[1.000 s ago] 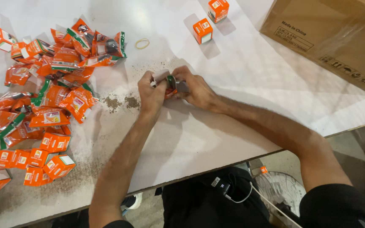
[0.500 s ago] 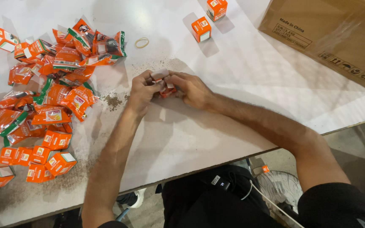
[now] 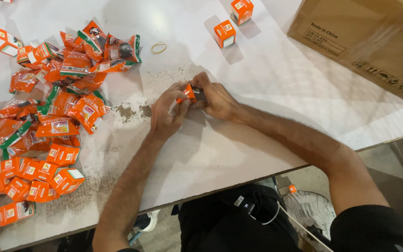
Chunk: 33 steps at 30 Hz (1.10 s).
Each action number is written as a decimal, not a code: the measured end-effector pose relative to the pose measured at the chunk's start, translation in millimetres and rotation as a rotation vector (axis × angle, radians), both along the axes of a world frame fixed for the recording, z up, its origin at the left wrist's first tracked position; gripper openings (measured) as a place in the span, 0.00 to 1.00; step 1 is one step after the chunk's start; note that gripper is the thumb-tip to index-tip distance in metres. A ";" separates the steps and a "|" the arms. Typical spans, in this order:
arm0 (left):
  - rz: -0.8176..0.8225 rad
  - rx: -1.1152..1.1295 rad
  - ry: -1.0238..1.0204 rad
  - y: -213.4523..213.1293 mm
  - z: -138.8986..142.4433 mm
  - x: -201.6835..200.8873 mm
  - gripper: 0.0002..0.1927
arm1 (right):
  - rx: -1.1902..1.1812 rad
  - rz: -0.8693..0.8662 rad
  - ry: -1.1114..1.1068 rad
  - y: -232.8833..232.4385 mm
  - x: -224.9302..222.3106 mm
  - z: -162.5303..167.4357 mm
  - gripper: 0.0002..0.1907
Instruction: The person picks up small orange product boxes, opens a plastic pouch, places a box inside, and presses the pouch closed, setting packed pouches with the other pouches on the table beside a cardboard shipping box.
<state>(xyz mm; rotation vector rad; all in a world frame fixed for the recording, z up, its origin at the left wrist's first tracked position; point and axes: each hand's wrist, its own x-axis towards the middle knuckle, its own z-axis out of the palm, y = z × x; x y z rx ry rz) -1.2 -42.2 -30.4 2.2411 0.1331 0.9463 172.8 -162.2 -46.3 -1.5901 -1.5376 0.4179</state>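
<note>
- Your left hand [image 3: 168, 113] and right hand [image 3: 216, 99] meet over the middle of the white table [image 3: 276, 88], fingertips pressed together around a small orange packet [image 3: 188, 92].
- That packet sits pinched between both hands, only its orange top showing above your fingers; the rest is hidden, so you cannot tell its full shape.
- Your left hand curls over it from the near side, thumb and forefinger closed on it; your right hand grips from the far side, fingers bent inward, nothing spread.
- Both forearms rest on the table and run back over its near edge.
- Just left of your hands a patch of dark crumbs [image 3: 131, 111] is scattered on the table.
- Further left, toward the left edge, lies a loose heap of orange and green sachets [image 3: 66, 100], overlapping each other at all angles.
- Nearer the front left corner, a cluster of small orange boxes [image 3: 43, 175] lies flat, touching one another.
- Beyond your hands, toward the far edge, two more small orange cubes stand upright: one [image 3: 224, 33] nearer you, the other [image 3: 241, 11] just behind it, a little apart.
- A yellow rubber band [image 3: 159, 47] lies flat between the sachet heap and those cubes.
- A large brown cardboard carton [image 3: 364, 42] fills the far right corner, well apart from your hands.
</note>
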 end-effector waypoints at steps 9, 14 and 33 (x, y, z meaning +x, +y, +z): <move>-0.036 0.337 0.142 5.4 -4.3 -13.9 0.12 | 0.125 0.059 -0.129 -8.5 -8.6 10.3 0.16; 0.043 0.391 0.224 7.8 -9.7 -31.7 0.15 | 0.147 0.035 -0.375 -0.3 0.5 14.7 0.13; 1.067 0.391 0.752 156.7 -21.0 -95.7 0.61 | 0.205 -0.174 -0.605 17.9 9.2 7.3 0.34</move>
